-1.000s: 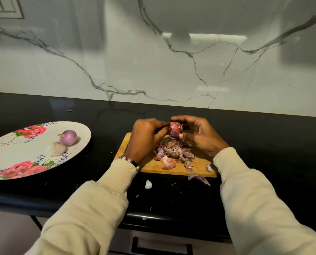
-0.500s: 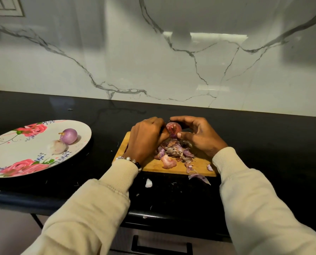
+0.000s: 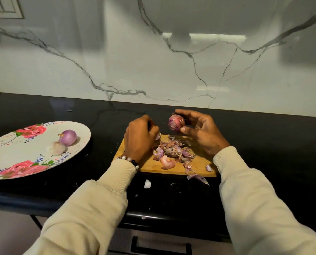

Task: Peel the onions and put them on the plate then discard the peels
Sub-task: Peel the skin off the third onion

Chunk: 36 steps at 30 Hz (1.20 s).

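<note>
The right hand (image 3: 202, 134) is holding a partly peeled onion (image 3: 176, 123) above the far edge of the wooden cutting board (image 3: 149, 165), its grip clamped on the bulb between thumb and curled fingers. The left hand (image 3: 141, 138) is hovering just beside it with fingers curled; a pale scrap of skin (image 3: 158, 136) is showing at the fingertips, so this grip is apparently pinching a strip of peel. A heap of peels (image 3: 171, 150) is lying on the board beneath both hands, and loose pieces are resting on the dark tabletop (image 3: 264, 144) at the board's near edge. Two peeled onions (image 3: 67, 137) are sitting on the floral plate (image 3: 15, 162), well apart to the left.

Judged from this view, the peeling step is under way on a third bulb. To do it well, the holding hand should be turning the onion so that patches of dry skin face the peeling fingers, which should be pulling each strip from the tip toward the root and dropping it onto the heap, keeping scraps off the tabletop for easier discarding.
</note>
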Available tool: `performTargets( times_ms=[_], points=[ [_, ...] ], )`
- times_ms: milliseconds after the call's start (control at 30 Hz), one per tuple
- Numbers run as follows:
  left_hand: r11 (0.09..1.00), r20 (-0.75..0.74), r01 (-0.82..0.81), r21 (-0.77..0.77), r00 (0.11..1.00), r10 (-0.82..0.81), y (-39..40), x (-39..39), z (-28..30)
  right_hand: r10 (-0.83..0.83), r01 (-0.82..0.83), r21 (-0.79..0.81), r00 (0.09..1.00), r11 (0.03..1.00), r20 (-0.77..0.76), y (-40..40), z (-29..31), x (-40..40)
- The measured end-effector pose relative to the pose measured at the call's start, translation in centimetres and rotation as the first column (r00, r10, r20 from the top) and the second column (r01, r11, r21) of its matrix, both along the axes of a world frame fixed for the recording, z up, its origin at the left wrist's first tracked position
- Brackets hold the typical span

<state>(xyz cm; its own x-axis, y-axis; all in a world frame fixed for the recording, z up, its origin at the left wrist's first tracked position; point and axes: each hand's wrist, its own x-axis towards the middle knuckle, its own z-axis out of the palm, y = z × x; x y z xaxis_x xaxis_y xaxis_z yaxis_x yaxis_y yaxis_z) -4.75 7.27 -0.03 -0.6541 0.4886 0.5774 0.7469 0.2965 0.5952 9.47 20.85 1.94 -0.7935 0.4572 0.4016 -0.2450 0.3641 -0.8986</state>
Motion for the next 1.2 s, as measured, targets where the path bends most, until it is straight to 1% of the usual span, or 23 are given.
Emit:
performTargets(
  times_ms=[67, 233, 333, 400, 500, 600, 833, 967, 1067, 1200],
  points=[
    [0.999, -0.008, 0.030, 0.024, 1.000, -0.030, 0.05, -0.12, -0.08, 0.001, -0.001, 0.000, 1.000, 1.000, -0.009, 0.03, 0.06, -0.03],
    [0.978, -0.134, 0.145, 0.148, 0.983, -0.126, 0.19, -0.11, 0.20, 0.025, -0.025, -0.020, 1.000, 0.999, 0.010, 0.04, -0.09, -0.16],
    [0.967, -0.166, 0.188, 0.175, 0.973, -0.159, 0.20, 0.10, 0.25, 0.031, -0.029, -0.049, 0.999, 0.998, 0.028, 0.05, -0.22, -0.15],
    [0.961, -0.213, 0.202, 0.190, 0.964, -0.160, 0.10, 0.08, 0.30, 0.022, -0.021, -0.040, 0.999, 0.999, 0.042, -0.01, -0.22, -0.15],
    [0.953, -0.322, 0.250, 0.169, 0.928, -0.187, -0.08, 0.11, 0.36, 0.020, -0.019, -0.003, 0.998, 1.000, 0.056, -0.12, -0.15, -0.21],
    [0.949, -0.405, 0.305, 0.072, 0.879, -0.252, -0.07, 0.22, 0.16, 0.019, -0.021, 0.026, 0.996, 0.999, 0.089, -0.25, -0.22, -0.26],
    [0.967, -0.516, 0.241, -0.078, 0.821, -0.246, -0.26, 0.24, -0.06, -0.013, -0.002, 0.082, 0.984, 0.997, 0.179, -0.44, -0.12, -0.08],
    [0.979, -0.576, 0.192, -0.070, 0.794, -0.197, -0.09, 0.38, -0.09, -0.030, 0.015, 0.084, 0.982, 0.996, 0.186, -0.61, -0.01, -0.11],
    [0.984, -0.582, 0.162, -0.067, 0.795, -0.171, -0.05, 0.45, -0.13, -0.026, 0.014, 0.069, 0.982, 0.998, 0.187, -0.67, -0.06, -0.17],
    [0.989, -0.552, 0.142, -0.046, 0.822, -0.144, 0.05, 0.50, -0.15, -0.005, 0.010, -0.028, 0.989, 1.000, 0.147, -0.54, -0.29, -0.24]
  ],
)
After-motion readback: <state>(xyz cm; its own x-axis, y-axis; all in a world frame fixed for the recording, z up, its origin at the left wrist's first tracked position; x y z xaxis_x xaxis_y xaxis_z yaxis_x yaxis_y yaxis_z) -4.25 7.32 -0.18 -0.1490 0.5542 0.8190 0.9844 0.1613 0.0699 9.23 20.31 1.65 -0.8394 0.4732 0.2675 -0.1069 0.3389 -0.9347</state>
